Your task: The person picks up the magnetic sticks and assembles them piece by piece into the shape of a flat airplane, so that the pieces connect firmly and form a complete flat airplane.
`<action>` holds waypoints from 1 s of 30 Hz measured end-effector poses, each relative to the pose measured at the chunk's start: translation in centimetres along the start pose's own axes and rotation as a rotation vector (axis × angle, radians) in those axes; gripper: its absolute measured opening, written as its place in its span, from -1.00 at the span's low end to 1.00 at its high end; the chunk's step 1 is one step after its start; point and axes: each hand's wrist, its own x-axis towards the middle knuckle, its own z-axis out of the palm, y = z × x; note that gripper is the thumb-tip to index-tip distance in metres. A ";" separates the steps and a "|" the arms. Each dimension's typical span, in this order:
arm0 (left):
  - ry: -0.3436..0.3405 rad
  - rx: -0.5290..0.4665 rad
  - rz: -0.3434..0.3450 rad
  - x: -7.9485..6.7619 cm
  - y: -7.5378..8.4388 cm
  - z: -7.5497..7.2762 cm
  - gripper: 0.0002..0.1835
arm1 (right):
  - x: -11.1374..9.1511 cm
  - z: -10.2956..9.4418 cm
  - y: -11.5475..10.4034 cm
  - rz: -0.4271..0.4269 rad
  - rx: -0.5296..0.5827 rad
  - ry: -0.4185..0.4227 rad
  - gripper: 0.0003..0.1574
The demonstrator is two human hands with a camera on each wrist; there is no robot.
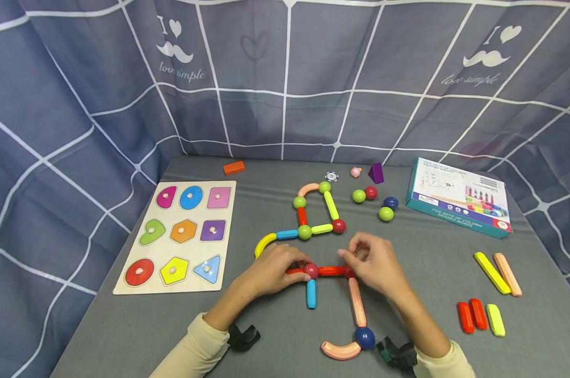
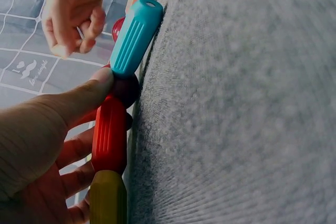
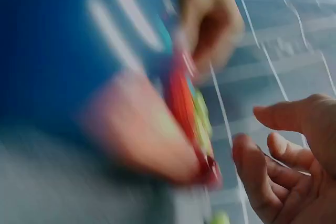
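My left hand pinches a red ball between thumb and fingers; the left wrist view shows the thumb against it. A short blue rod points from that ball toward me. Rightward, a red rod runs to a second red ball, partly hidden by my right hand. That hand hovers just beside it, fingers loosely bent around nothing. From the second ball a peach rod leads to a blue ball and a curved peach rod. Another red rod lies by my left fingers.
Behind my hands, rods and balls form a closed loop with a green ball at its corner. A shape puzzle board lies left. Loose balls, a toy box and spare rods lie right. A patterned curtain hangs behind.
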 end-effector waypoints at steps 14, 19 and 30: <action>-0.006 -0.035 0.000 0.0 -0.3 0.2 -0.66 | 4.2 -5.5 8.7 0.123 -0.454 0.016 -0.30; 0.000 -0.043 0.013 0.1 -0.4 0.2 -0.66 | 4.4 -5.3 8.9 0.069 -0.474 0.041 -0.46; 0.004 -0.047 0.011 0.1 -0.5 0.3 -0.64 | 0.0 -2.5 2.7 -0.192 -0.321 -0.016 -0.59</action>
